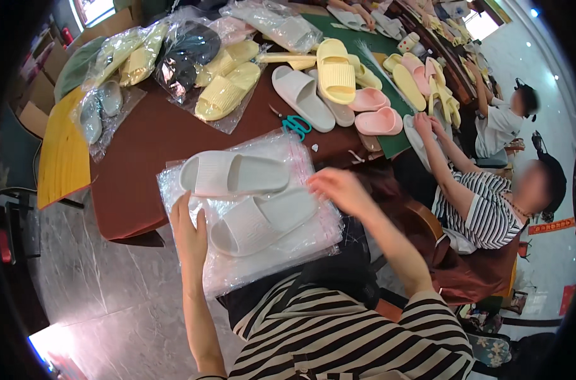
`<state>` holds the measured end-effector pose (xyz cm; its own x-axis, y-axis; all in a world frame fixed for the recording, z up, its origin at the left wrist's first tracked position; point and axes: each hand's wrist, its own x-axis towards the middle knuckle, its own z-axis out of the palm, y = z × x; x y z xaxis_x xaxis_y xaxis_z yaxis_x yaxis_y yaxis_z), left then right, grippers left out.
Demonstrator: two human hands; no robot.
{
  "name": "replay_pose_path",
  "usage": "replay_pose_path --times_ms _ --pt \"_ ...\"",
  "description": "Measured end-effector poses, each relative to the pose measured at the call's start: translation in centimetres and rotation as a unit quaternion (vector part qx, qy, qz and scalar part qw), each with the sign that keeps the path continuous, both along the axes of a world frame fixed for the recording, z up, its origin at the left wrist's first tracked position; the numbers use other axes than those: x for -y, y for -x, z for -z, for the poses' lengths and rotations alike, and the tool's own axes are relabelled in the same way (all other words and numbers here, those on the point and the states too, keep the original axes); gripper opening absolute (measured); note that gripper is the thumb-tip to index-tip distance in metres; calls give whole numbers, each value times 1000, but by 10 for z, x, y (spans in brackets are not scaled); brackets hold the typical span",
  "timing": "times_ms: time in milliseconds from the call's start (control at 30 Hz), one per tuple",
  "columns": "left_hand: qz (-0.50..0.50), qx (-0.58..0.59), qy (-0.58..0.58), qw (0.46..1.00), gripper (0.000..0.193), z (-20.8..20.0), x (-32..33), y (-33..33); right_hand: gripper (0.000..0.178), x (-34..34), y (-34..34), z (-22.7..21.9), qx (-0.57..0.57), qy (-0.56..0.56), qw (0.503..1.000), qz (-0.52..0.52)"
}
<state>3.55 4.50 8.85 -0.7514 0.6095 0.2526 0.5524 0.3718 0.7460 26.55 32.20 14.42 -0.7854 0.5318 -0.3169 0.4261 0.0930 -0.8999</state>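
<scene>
A pair of light grey slippers, an upper one (pixel 259 174) and a lower one (pixel 237 227), lies at the near table edge on a stack of clear plastic bags (pixel 281 256). I cannot tell whether both are inside the top bag. My left hand (pixel 189 231) rests at the bags' left side by the toe ends, thumb and fingers apart. At the right side, my right hand (pixel 341 190) has its fingers bent together by the bag edge and the lower slipper's heel; what they pinch is hidden. Teal-handled scissors (pixel 295 126) lie just beyond the bags.
Bagged yellow slippers (pixel 227 92) and a bagged dark pair (pixel 183 63) lie at the far left. Loose grey (pixel 303 98), yellow (pixel 336 69) and pink slippers (pixel 378 122) stand ahead. To the right, a co-worker in a striped shirt (pixel 471 202) handles a grey slipper.
</scene>
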Motion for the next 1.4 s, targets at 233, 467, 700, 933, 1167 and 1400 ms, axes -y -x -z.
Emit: replay_pose_path --times_ms 233,467,700,933,1167,1400 --pt "-52 -38 117 991 45 55 -51 51 43 88 67 50 45 -11 984 -171" --pt "-52 45 131 989 47 87 -43 75 42 70 3 -4 -55 -45 989 -128" --pt "-109 76 230 964 47 61 -64 94 33 21 -7 -33 -91 -105 990 -34" --pt "-80 -14 192 978 43 67 -54 109 38 7 38 8 -137 -247 879 -384" --pt "-20 330 -96 939 26 40 -51 93 35 -3 65 -22 -210 -269 824 -452" --pt "34 388 -273 880 37 -15 -82 84 31 1 96 -61 -305 -265 790 -461"
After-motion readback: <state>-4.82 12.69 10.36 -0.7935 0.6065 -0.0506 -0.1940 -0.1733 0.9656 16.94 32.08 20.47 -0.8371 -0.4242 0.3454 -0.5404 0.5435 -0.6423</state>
